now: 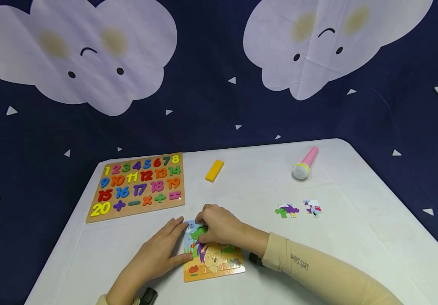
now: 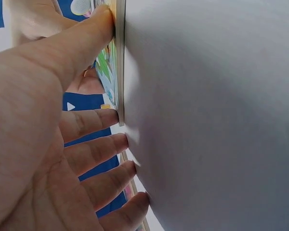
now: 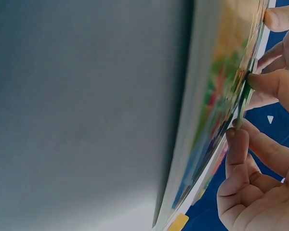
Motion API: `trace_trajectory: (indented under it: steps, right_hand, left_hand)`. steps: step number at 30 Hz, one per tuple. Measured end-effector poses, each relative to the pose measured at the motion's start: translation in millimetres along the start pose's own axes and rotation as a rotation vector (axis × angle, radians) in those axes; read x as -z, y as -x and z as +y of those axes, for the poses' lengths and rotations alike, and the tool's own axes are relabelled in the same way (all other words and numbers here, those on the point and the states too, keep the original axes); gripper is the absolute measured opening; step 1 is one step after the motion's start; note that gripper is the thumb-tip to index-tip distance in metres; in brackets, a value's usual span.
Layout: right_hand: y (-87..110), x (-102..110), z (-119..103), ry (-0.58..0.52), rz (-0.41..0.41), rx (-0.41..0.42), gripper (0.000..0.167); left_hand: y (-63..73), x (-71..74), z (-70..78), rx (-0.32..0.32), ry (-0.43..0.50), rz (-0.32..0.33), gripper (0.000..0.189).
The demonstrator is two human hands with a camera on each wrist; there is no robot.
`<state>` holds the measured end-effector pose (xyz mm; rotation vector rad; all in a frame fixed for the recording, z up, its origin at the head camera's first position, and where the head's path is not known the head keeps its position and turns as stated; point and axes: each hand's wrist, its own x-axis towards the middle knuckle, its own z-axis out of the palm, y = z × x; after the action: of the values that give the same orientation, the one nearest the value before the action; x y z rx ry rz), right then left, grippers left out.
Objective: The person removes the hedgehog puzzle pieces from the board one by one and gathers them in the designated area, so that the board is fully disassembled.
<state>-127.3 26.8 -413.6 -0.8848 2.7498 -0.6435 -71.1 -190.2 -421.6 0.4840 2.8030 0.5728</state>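
A small jigsaw puzzle (image 1: 212, 278) with a colourful cartoon picture lies in its frame near the front of the table. My right hand (image 1: 223, 225) is over its upper part, pinching a puzzle piece (image 3: 243, 98) between thumb and fingertips, and the piece stands tilted against the picture in the right wrist view. My left hand (image 1: 161, 250) rests along the puzzle's left side, thumb on the frame and index fingertip at the upper left corner. Its other fingers are extended on the tablecloth, as the left wrist view shows. The right hand hides the puzzle's upper right.
Two loose puzzle pieces, one green and purple (image 1: 287, 211) and one with a pink flower (image 1: 313, 208), lie to the right. Behind are a wooden number board (image 1: 127, 214), a yellow block (image 1: 214, 170) and a pink toy microphone (image 1: 306, 163).
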Motion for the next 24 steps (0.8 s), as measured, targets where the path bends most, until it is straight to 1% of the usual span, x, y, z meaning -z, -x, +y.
trace_trajectory:
  steps: [8, 16, 20, 24]
  right_hand:
    - [1.8, 3.4, 6.3, -0.011, 0.007, 0.013, 0.044]
    - [8.8, 13.6, 23.2, -0.042, 0.034, 0.017, 0.043]
    - [13.8, 19.6, 33.6, -0.059, 0.051, -0.006, 0.043]
    - [19.8, 25.5, 45.0, -0.067, 0.08, -0.04, 0.042]
  left_hand:
    - [-0.2, -0.1, 0.1, 0.005, 0.003, -0.004, 0.092]
    - [-2.4, -3.6, 0.2, 0.013, -0.014, -0.002, 0.091]
    - [-2.4, -3.4, 0.2, 0.008, -0.023, 0.005, 0.091]
    - [-2.4, -3.1, 0.6, 0.016, -0.019, 0.0, 0.091]
